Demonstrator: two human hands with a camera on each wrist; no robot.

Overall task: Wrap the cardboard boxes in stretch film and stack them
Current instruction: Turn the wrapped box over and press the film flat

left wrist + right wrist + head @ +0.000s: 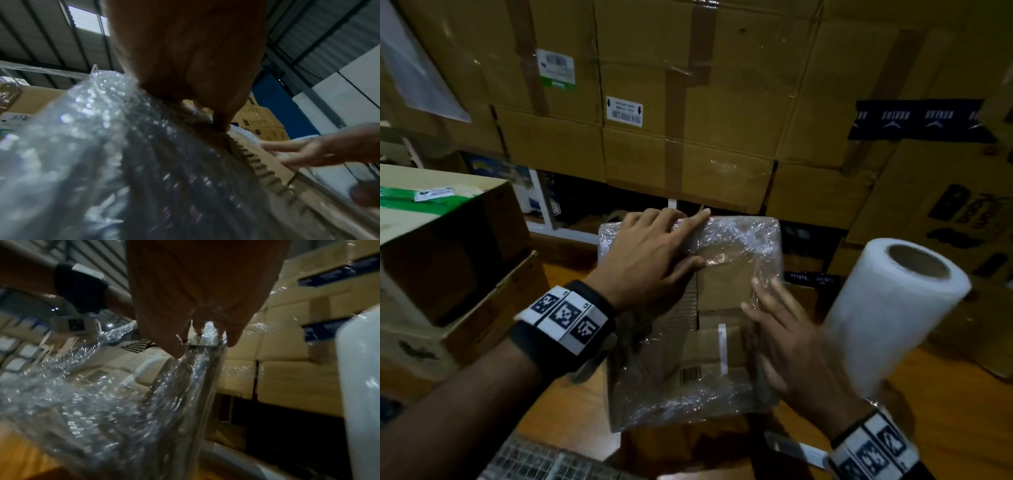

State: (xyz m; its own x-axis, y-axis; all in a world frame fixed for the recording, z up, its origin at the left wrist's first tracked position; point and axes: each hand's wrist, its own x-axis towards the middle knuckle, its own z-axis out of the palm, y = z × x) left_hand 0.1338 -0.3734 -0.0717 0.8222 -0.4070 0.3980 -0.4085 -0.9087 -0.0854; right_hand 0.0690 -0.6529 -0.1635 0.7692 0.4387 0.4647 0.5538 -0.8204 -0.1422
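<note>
On the wood floor, before a wall of stacked cartons (688, 102):
Box: flat cardboard box (719, 291), mostly under stretch film (743, 236).
L hand (650, 253): fingers straight, pressing film onto box's far-left corner.
R hand (787, 339): blurred, fingers spread flat on film at box's right edge.
Tip: prob. smooth outward, keep film taut.
Nearby: film roll (893, 308) close by at right, could snag; open carton (441, 240) left.

Flat cardboard box (709, 301) lies on the wooden surface, covered in crinkled, glossy stretch film (743, 236); a barcode label shows through near its front edge. White film roll (893, 308), brown core exposed, is tilted just right of it.
</note>
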